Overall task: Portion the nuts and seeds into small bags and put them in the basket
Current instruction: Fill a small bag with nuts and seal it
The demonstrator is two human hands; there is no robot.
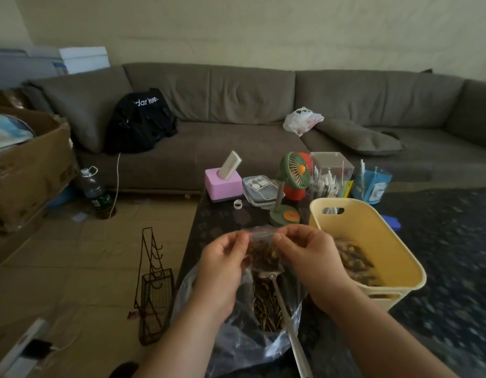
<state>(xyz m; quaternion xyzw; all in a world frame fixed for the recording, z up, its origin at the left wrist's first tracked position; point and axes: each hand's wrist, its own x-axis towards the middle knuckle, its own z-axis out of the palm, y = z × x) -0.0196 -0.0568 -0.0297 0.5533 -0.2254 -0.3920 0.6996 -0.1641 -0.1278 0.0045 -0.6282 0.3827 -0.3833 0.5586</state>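
A small clear bag [263, 251] filled with dark nuts and seeds is held up between both hands above the table. My left hand [225, 257] pinches its top left edge and my right hand [307, 249] pinches its top right edge. Below it lies a large clear plastic bag [236, 342] of striped seeds, with a metal spoon [288, 323] resting in it, handle toward me. To the right stands a yellow basket [373, 241] that holds filled small bags [353, 260].
On the dark table [209, 230] behind stand a pink tissue box [222, 184], a green desk fan [293, 175], a clear organiser [329, 173] and a blue pen holder [373, 184]. A black wire rack [153, 290] stands on the floor at the left. A grey sofa [236, 110] runs behind.
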